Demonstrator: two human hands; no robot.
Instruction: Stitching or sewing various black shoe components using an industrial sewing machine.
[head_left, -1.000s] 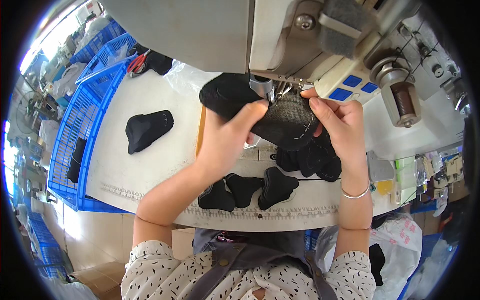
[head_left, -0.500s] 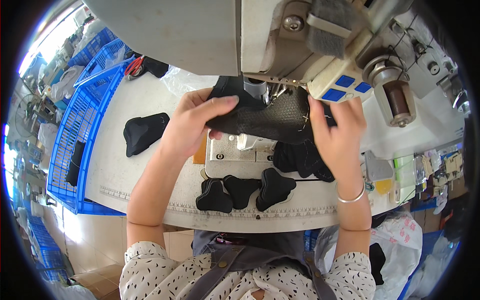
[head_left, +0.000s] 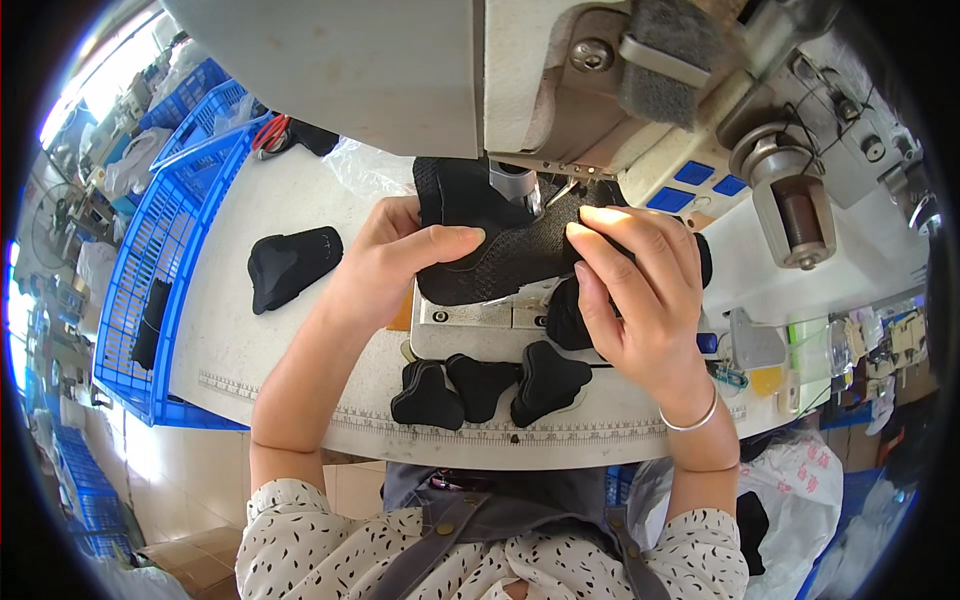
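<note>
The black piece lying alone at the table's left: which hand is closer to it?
Left. The left hand is just right of the lone black piece, not touching it, and pinches the black fabric; the right hand is much farther right, touching that fabric.

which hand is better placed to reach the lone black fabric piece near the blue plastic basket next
Left, probably: the left hand is nearer the lone black fabric piece, though it holds the black textured fabric; the right hand is farther across.
</note>
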